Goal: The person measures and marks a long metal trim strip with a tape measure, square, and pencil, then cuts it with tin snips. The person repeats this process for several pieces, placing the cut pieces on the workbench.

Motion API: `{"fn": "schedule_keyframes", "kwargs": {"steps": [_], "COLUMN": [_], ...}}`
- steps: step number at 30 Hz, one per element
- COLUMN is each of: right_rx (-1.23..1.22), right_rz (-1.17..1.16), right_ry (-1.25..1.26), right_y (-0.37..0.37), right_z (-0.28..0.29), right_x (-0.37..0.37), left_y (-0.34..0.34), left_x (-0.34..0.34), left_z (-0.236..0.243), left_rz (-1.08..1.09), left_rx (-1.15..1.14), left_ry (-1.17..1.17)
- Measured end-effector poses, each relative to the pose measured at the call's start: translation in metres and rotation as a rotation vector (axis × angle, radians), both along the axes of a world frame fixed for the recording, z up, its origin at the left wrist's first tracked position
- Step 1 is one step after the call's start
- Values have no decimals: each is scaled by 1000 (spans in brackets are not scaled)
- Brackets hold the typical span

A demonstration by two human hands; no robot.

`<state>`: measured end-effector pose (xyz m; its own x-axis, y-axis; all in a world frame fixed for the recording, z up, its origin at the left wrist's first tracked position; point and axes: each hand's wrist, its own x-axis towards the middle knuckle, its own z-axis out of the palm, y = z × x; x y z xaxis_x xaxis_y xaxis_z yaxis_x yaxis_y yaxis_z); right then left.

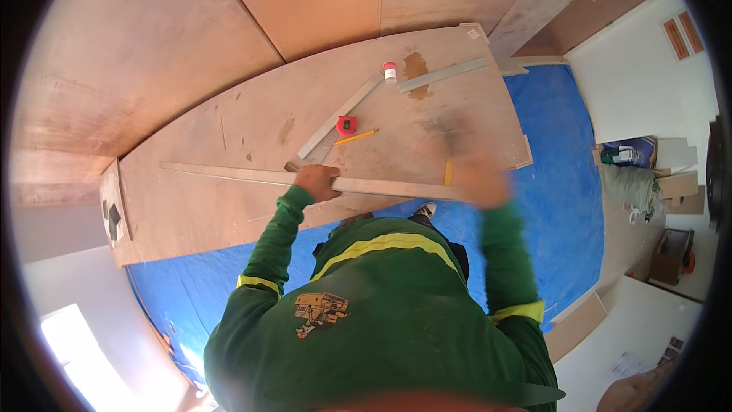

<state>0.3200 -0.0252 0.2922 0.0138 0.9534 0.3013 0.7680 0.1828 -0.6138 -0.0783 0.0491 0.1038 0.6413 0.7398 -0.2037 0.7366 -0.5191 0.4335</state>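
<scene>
A long, narrow pale wooden strip [396, 186] lies along the near side of a plywood worktop [191, 214]. My left hand [316, 182] is closed around its middle. Over the strip's right end, my right hand [488, 181] is smeared by motion, so its fingers cannot be made out. Beside it show a short yellow piece [447, 172] and a blurred dark shape [451, 136]; whether the hand holds either is unclear. Beyond my left hand are a red tape measure [346, 124] and a yellow pencil [356, 136].
Two more pale strips, one slanting [335, 122] and one farther right [442, 75], lie on the worktop near a small white container with a red cap [390, 73]. Large wooden panels [320, 0] stand behind. Blue sheeting [564, 183] covers the floor; boards [679, 185] sit at the right.
</scene>
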Motion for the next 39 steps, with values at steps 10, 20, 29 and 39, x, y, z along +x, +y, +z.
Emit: {"fn": "schedule_keyframes", "kwargs": {"steps": [10,20,29,39], "right_rx": [620,747,489,-258], "right_rz": [-517,-850,-589,-400], "right_ry": [1858,811,1347,1685], "right_y": [-147,-124,-81,81], "right_z": [-74,11,1,-185], "right_x": [328,203,113,-70], "left_y": [22,0,-17,-46], "left_x": [-74,-71,-22,14], "left_z": [7,-115,-56,-16], "left_rz": [166,102,95,106], "left_rx": [67,-116,50,-568], "left_ry": [-14,171,-410,-422]}}
